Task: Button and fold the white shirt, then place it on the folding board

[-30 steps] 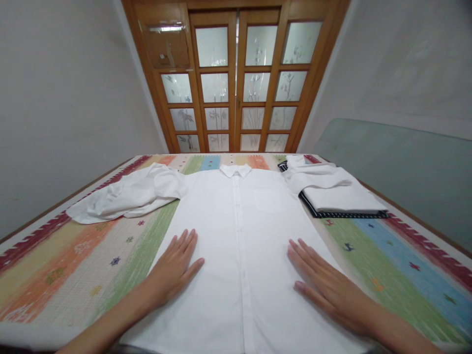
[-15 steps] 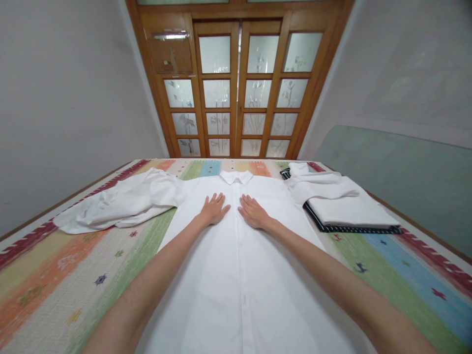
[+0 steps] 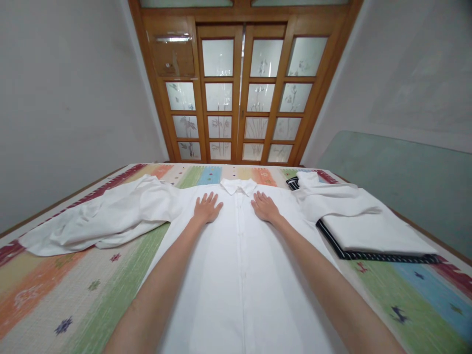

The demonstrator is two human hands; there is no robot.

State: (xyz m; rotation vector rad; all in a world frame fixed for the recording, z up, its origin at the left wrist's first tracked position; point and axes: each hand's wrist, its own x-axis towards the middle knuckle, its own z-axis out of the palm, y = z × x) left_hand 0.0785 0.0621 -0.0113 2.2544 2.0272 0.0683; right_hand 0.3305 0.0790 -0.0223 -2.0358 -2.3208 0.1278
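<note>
A white button-up shirt (image 3: 224, 275) lies front side up across the table, its collar (image 3: 238, 186) at the far end. My left hand (image 3: 208, 208) rests flat on the upper chest, left of the button placket, with fingers spread. On the other side of the placket, my right hand (image 3: 265, 207) lies flat too, fingers extended. Neither hand grasps anything. One rumpled sleeve (image 3: 106, 211) stretches out to the left. The other sleeve (image 3: 332, 199) reaches right and overlaps a folded white garment (image 3: 387, 233).
Beneath the folded white garment is a black patterned cloth (image 3: 368, 255). A striped, multicoloured tablecloth (image 3: 121, 268) covers the table. Wooden doors with glass panes (image 3: 239, 93) stand beyond the far edge. A pale green panel (image 3: 401, 172) leans along the right wall.
My hands have slid apart across the shirt's chest, the left one leftward and the right one rightward. The view has shifted slightly closer to the table.
</note>
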